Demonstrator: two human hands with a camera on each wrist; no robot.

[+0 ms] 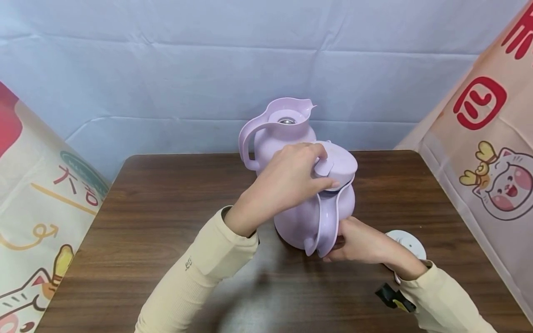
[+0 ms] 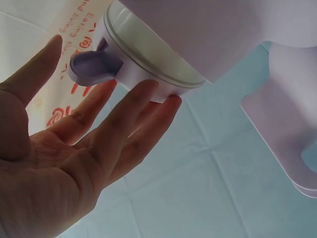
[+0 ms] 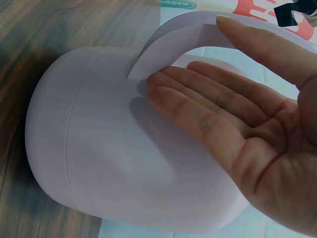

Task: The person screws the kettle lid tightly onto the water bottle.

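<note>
A lilac thermos jug (image 1: 297,226) stands on the table, its handle (image 1: 328,226) facing me. A lilac lid (image 1: 342,162) with a thumb lever (image 2: 94,68) is at its mouth; whether it is fully seated I cannot tell. My left hand (image 1: 287,178) spreads over the lid, fingertips touching its side, the thumb apart from the lid in the left wrist view. Low at the jug's right side, my right hand (image 1: 362,240) has straight fingers against the body beneath the handle. Its thumb touches the handle in the right wrist view.
A second lilac jug (image 1: 275,138) stands close behind, lidless, its silvery neck opening showing. Partly under my right forearm lies a round white piece (image 1: 408,243). The brown wooden table (image 1: 166,222) meets a pale cloth backdrop (image 1: 208,83), with printed sheets on both sides.
</note>
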